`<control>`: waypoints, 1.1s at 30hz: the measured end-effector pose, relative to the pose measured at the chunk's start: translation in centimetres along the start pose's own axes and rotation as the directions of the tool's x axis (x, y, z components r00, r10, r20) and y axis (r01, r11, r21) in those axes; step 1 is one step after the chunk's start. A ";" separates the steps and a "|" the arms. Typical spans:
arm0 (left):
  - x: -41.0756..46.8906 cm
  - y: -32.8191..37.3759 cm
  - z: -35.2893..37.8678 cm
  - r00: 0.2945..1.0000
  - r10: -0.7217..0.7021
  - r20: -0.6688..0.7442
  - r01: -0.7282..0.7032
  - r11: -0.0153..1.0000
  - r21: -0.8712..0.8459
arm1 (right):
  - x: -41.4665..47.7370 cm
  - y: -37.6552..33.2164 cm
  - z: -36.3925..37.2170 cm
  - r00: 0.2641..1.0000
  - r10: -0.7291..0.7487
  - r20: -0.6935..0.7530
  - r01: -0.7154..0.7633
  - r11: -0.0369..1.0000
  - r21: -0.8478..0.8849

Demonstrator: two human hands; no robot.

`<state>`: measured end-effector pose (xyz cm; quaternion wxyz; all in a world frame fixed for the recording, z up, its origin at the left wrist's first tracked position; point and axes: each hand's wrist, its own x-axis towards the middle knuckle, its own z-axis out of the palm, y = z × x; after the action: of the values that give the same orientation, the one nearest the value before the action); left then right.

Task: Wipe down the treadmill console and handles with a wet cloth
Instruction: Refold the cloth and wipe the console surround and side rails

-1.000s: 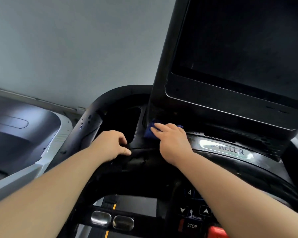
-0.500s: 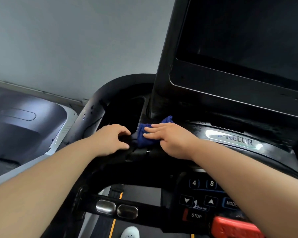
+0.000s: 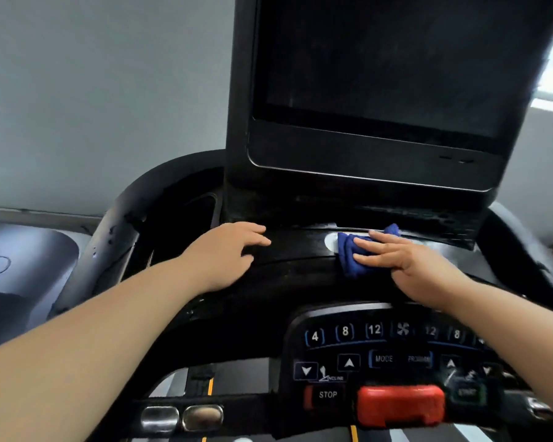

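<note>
Resting on the black treadmill console (image 3: 300,282), below its dark screen (image 3: 380,68), my left hand (image 3: 227,253) lies flat, fingers loosely spread, left of centre. My right hand (image 3: 409,266) presses straight fingers on the bunched blue cloth (image 3: 348,256) along the console's upper ledge.

My right hand (image 3: 409,266) has slid the blue cloth (image 3: 351,253) rightward along the console (image 3: 300,250). It started in the corner by the screen post and now lies over the silver logo plate (image 3: 331,241), with my fingers flat on top. My left hand (image 3: 227,253) has left the edge of the cup recess, where it was curled, and now rests on the console top with fingers looser. More of the keypad (image 3: 380,346) has come into sight.
</note>
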<state>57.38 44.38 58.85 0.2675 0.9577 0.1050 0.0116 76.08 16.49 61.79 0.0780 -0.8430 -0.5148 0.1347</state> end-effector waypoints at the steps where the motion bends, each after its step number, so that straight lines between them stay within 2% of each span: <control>1: 0.5 0.8 0.5 1.000 0.016 0.025 -0.016 1.000 0.015 | -1.1 1.2 -0.3 0.997 0.066 -0.034 -0.065 0.998 0.019; 4: 1.5 2.7 1.8 0.998 0.057 0.027 -0.058 0.998 0.008 | -2.7 2.1 0.3 0.956 0.251 -0.151 -0.236 0.965 0.111; 6: 2.0 3.7 2.4 0.998 0.066 0.004 -0.066 0.998 0.011 | -2.3 0.9 1.2 0.932 0.314 -0.178 -0.296 0.947 0.121; 11: 4.2 6.4 2.5 0.988 0.145 0.053 -0.146 0.989 0.027 | 0.7 -3.7 0.9 0.988 0.156 -0.016 -0.155 0.987 0.043; 14: 6.1 8.7 2.4 0.988 0.157 0.009 -0.157 0.988 -0.001 | 0.5 -3.6 0.9 0.996 0.080 -0.045 -0.077 0.995 0.059; 17: 7.5 11.2 2.8 0.991 0.134 -0.008 -0.134 0.991 -0.002 | -3.1 1.7 0.7 0.967 0.233 -0.104 -0.202 0.949 0.243; 20: 9.0 14.6 3.9 0.978 0.194 0.070 -0.197 0.980 0.036 | -8.6 8.5 0.9 0.870 0.475 -0.135 -0.399 0.838 0.373; 23: 11.0 18.2 5.8 0.962 0.252 0.102 -0.259 0.963 0.068 | -13.2 13.8 1.6 0.773 0.626 -0.101 -0.527 0.723 0.447; 26: 12.8 22.2 8.1 0.952 0.277 0.129 -0.289 0.953 0.091 | -16.1 17.2 2.2 0.643 0.757 -0.116 -0.620 0.603 0.502; 29: 14.3 26.0 10.7 0.935 0.293 0.201 -0.323 0.936 0.139 | -18.0 18.8 3.8 0.451 0.874 -0.181 -0.758 0.482 0.440; 31: 14.9 28.1 12.3 0.923 0.296 0.246 -0.345 0.919 0.190 | -18.2 18.0 4.7 0.331 0.936 -0.120 -0.802 0.345 0.488; 32: 15.1 28.8 13.0 0.921 0.287 0.264 -0.351 0.906 0.236 | -17.8 17.2 5.0 0.320 0.945 -0.065 -0.782 0.303 0.545; 33: 15.1 29.5 13.6 0.923 0.275 0.269 -0.350 0.892 0.287 | -17.2 16.2 5.2 0.349 0.937 -0.022 -0.738 0.290 0.609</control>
<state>78.93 16.00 61.87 0.1080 0.9884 -0.0812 -0.0698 80.72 -6.23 55.04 0.3052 -0.9395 0.1011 0.1179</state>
